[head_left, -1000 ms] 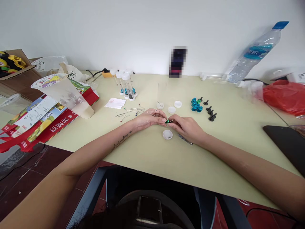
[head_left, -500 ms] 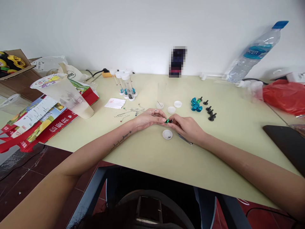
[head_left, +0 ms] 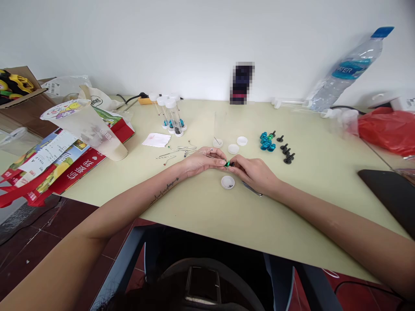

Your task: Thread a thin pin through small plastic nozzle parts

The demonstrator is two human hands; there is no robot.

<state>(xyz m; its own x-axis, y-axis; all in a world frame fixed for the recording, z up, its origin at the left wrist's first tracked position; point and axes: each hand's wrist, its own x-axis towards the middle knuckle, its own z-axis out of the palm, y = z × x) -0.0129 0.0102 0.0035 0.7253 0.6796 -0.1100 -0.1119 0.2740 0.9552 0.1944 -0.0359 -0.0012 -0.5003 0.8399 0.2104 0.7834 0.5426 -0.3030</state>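
Observation:
A small green part is pinched between the fingertips of my left hand, which also has a thin metal rod lying across its fingers. From the right, my right hand has its fingers closed on a small black piece that meets the green part. Just below the hands sits a white cap with tiny dark bits in it. Metal tweezers lie partly under my right hand. Two more white caps rest beyond the hands.
Blue parts and black knobs lie at the right. Clear tubes, thin metal rods and a paper scrap are at the left. A cup, a water bottle and a black device stand or lie farther out.

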